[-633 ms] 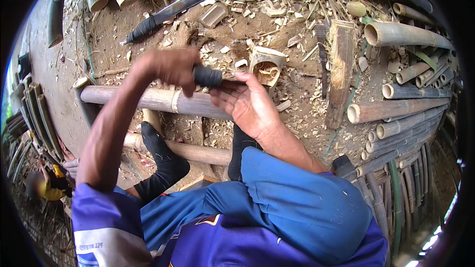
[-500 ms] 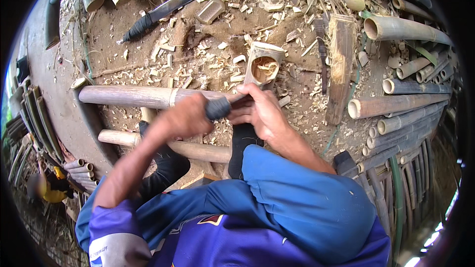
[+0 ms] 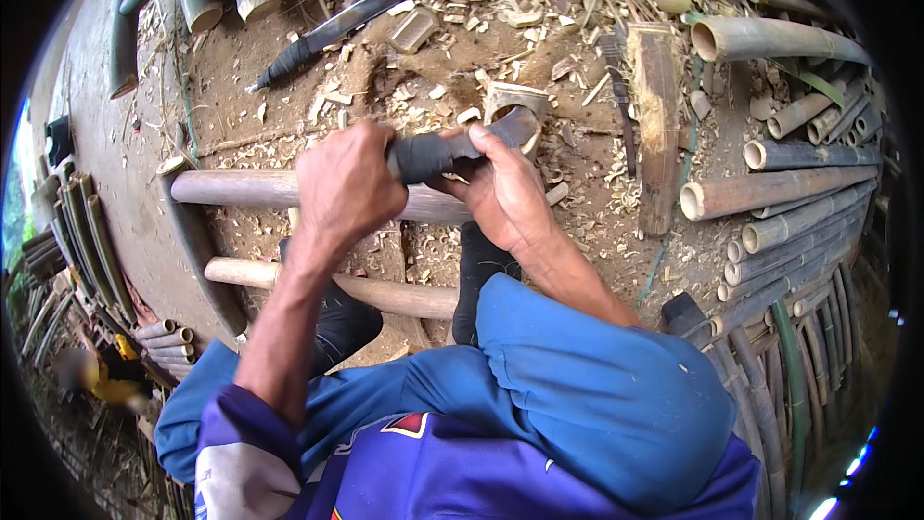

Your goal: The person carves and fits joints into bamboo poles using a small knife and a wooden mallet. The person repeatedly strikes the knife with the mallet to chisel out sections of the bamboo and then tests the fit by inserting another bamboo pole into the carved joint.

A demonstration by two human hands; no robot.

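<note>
My left hand (image 3: 348,183) is closed around the black-wrapped handle (image 3: 423,158) of a knife. The knife's dark, curved blade (image 3: 518,127) reaches right, over the opening cut in the side of a short bamboo tube (image 3: 510,96). My right hand (image 3: 508,191) holds the blade near the handle, thumb on top and fingers curled under it. The blade and my hand hide most of the tube's opening and its lower part. A long bamboo pole (image 3: 241,188) of a low frame runs crosswise beneath my hands.
Another large knife (image 3: 332,34) lies on the chip-strewn ground beyond my left hand. A split bamboo slab (image 3: 656,125) and a narrow dark tool (image 3: 621,101) lie to the right. Stacked bamboo poles (image 3: 784,195) line the right side. My black-covered feet (image 3: 481,270) flank the lower rail (image 3: 395,297).
The knife has moved away from me and its blade now lies over the tube's opening. My left hand has risen and turned with the handle. My right hand stays on the blade.
</note>
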